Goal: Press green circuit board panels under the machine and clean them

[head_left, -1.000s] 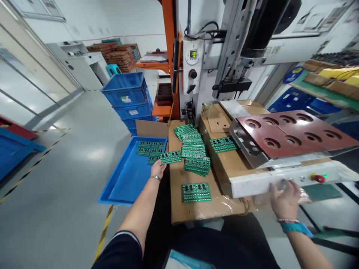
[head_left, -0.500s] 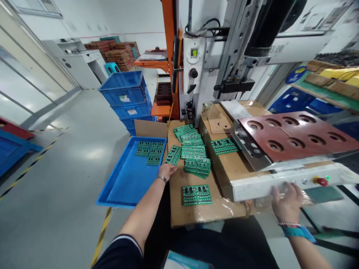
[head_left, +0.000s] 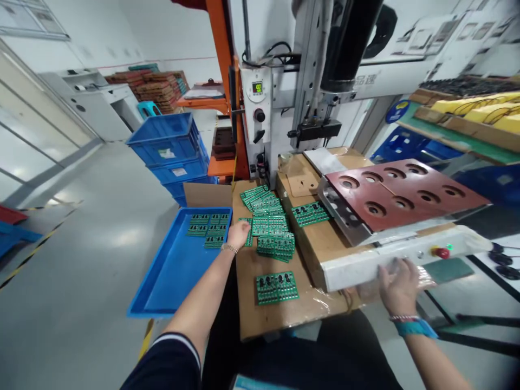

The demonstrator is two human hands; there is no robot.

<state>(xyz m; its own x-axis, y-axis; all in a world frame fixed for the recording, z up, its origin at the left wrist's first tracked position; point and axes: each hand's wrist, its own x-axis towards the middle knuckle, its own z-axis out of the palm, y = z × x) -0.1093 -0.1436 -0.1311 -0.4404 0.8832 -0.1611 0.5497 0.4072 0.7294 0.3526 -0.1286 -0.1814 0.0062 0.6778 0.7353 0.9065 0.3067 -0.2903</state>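
Note:
My left hand (head_left: 239, 234) is closed on the edge of a green circuit board (head_left: 249, 238), partly hidden by the fingers, at the left side of the cardboard-covered table. Beside it lie overlapping circuit boards in a stack (head_left: 270, 225) and a lower pile (head_left: 276, 246). A single circuit board (head_left: 277, 287) with black round parts lies nearer to me. My right hand (head_left: 400, 287) rests against the white front panel (head_left: 357, 265) of the machine, fingers apart, close to its buttons. Several boards (head_left: 208, 230) sit in the blue tray (head_left: 162, 276) at the left.
A red-brown fixture plate (head_left: 402, 189) with round holes stands on the machine bed, below the press head (head_left: 314, 131). Another circuit board (head_left: 311, 213) lies left of it. A red stop button (head_left: 442, 253) is on the panel. Blue crates (head_left: 166, 143) are stacked behind the tray.
My left hand has moved up over the circuit board, which is now turned more upright and largely covered. My right hand stays at the panel. The whole view has shifted slightly.

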